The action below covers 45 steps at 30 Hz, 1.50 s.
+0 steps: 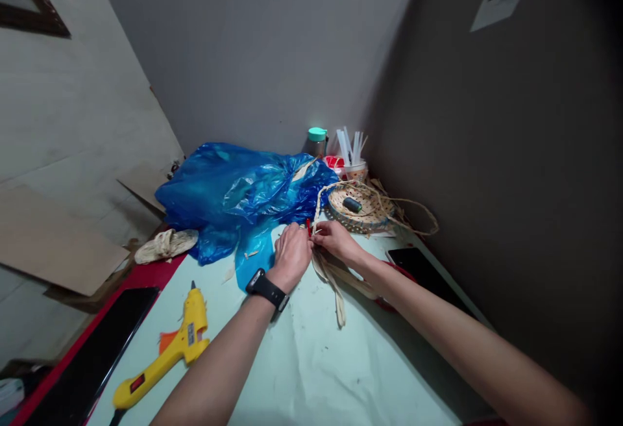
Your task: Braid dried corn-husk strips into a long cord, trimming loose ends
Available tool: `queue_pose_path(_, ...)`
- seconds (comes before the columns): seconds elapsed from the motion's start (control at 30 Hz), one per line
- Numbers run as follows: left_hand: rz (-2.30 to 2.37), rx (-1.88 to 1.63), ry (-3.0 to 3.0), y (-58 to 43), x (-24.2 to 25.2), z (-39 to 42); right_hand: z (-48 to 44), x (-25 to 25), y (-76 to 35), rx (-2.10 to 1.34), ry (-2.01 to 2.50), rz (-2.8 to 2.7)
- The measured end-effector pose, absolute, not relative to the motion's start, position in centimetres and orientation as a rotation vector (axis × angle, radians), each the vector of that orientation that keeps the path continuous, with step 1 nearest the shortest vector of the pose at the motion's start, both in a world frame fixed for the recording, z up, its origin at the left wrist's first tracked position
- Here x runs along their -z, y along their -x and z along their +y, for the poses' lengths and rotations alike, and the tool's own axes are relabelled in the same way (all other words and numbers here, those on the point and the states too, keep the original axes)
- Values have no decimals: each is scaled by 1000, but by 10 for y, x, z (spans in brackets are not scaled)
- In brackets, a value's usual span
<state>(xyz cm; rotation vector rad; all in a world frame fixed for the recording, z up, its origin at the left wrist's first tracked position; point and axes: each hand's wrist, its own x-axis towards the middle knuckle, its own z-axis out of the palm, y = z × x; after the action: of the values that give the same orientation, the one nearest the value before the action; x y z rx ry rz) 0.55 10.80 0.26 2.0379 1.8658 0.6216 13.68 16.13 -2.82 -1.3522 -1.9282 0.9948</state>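
My left hand [292, 254], with a black watch on its wrist, and my right hand [332, 238] meet at the middle of the pale green table top [302, 361]. Both are closed in a pinch on pale dried-leaf strips [335, 289] that trail toward me across the table. A braided cord [318, 202] runs up from my fingers to a round woven basket [357, 210]. Something small and red shows between my hands; I cannot make it out.
A crumpled blue plastic bag [243, 192] lies behind my hands. A yellow glue gun [168, 354] rests at the near left. A dark phone [418, 267] lies right. A cup of glue sticks [353, 153] and a green-lidded jar [317, 140] stand in the corner. Walls close behind and right.
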Motion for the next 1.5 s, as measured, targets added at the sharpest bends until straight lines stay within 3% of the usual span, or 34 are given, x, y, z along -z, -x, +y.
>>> queue_pose_path(0.4,1661,-393,-2253,19,-33,119,147,-4,-141,-720,1428,-2124)
queue_pose_path(0.63,1760,-606,-2307,16,-48,148,133,-12,-139,-643,1389,-2126)
queue_pose_path(0.9,1613,-807,-2273,-10,-11,177,132,-1,-138,-662,1415,-2065)
queue_pose_path(1.5,1581,-1174,-2071,-5,-12,133,134,-8,-139,-666,1515,-2208)
